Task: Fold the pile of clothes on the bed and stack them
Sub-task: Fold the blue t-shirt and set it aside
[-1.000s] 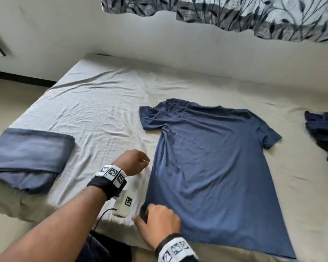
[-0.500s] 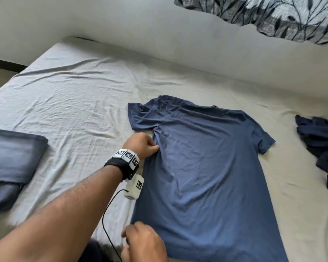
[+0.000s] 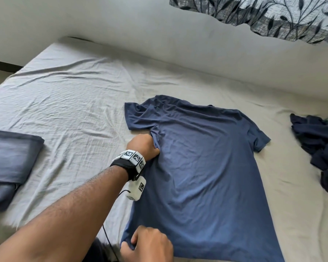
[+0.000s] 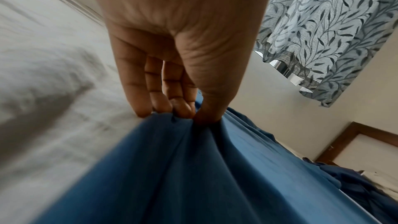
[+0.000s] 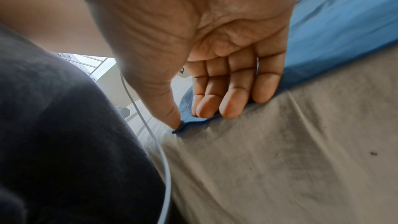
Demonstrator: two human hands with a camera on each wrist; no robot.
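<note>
A blue T-shirt (image 3: 206,167) lies spread flat on the bed, collar towards the wall. My left hand (image 3: 150,146) is at the shirt's left side, just below the sleeve. In the left wrist view its fingers and thumb (image 4: 189,117) pinch a bunch of the blue fabric (image 4: 193,168). My right hand (image 3: 131,244) is at the near left corner of the hem. The right wrist view shows its thumb and fingers (image 5: 187,118) closing on that hem corner (image 5: 183,127).
A folded grey-blue garment (image 3: 9,163) sits at the bed's left edge. A heap of dark clothes (image 3: 318,142) lies at the right. The wall and a leaf-print curtain (image 3: 273,14) stand behind the bed. A white cable (image 5: 155,142) hangs by my dark clothing (image 5: 64,142).
My left hand has moved forward along the shirt's side, from the bare sheet to under the sleeve, and taken hold of the fabric. The right hand has stayed at the hem corner.
</note>
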